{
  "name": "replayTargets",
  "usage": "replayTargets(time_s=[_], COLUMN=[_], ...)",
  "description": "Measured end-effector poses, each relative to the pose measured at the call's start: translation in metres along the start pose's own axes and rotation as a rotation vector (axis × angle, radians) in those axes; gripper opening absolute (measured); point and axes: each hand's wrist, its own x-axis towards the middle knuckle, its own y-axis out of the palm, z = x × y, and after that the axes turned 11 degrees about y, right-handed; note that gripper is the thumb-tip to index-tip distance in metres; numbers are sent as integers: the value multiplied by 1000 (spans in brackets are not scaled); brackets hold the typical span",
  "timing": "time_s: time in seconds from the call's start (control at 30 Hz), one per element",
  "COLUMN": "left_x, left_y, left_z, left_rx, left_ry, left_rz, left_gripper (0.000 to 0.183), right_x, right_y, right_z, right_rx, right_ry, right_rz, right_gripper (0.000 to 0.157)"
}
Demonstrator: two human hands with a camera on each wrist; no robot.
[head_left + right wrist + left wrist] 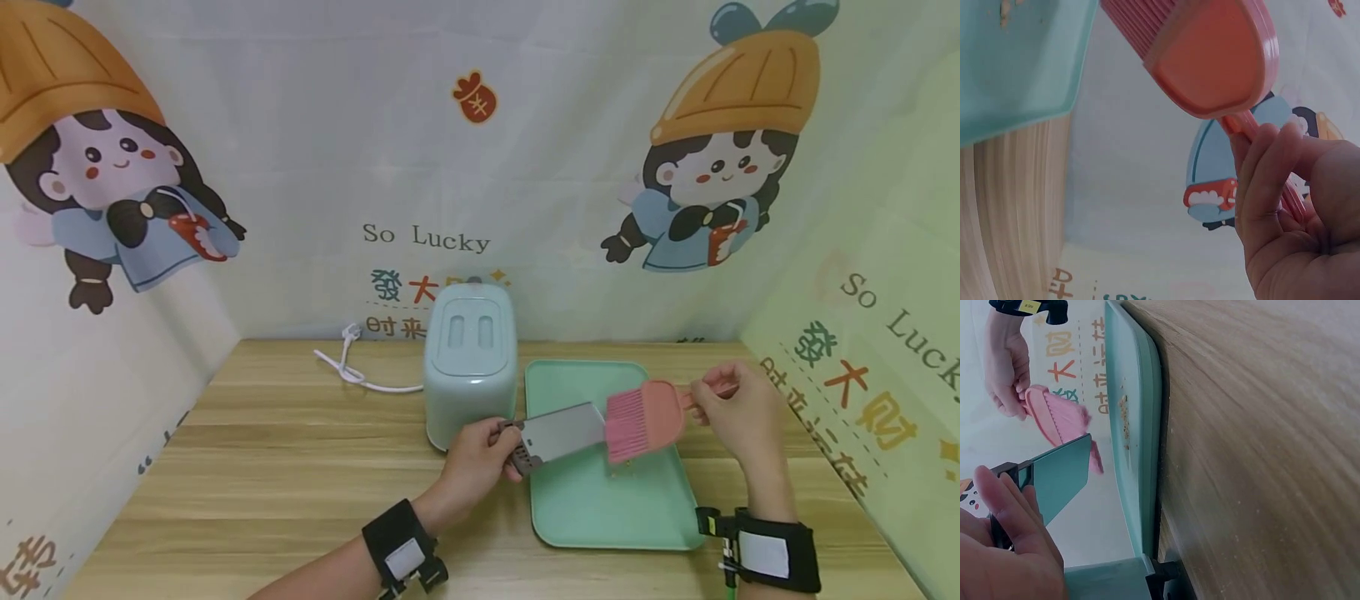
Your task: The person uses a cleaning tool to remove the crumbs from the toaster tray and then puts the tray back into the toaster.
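Observation:
In the head view my left hand grips a toaster crumb tray by its dark, perforated end. This flat metal plate is held tilted above a mint-green tray. My right hand pinches the handle of a pink brush, whose bristles overlap the plate's free end. The left wrist view shows the bristles right at the plate's edge. Below them, crumbs lie in a small line on the green tray. The right wrist view shows fingers curled round the brush handle.
A pale green toaster stands left of the green tray, just behind my left hand. Its white cord lies loosely knotted on the wooden table, the plug near the back wall. Printed cloth hangs behind and at both sides.

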Motion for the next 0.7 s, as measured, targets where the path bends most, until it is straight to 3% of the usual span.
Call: replayTargets(time_s=[0.17, 0.3, 0.47, 0.7], left_x=[0, 1, 1, 2], left_y=[0, 0, 1, 2], left_z=[1, 2, 3, 5], left_rx=[-10, -5, 10, 50], left_ry=[-2, 0, 2, 7], left_rz=[0, 3, -1, -1], left_gripper=[19, 19, 19, 18], right_x=[-1, 0, 0, 1], right_y=[-13, -18, -11, 4], right_z=[-6, -7, -1, 5], right_rx=[-62, -93, -26, -21], right_ry=[8, 40, 75, -68], right_rz=[37, -19, -81, -81], right_gripper=[15, 15, 18, 10])
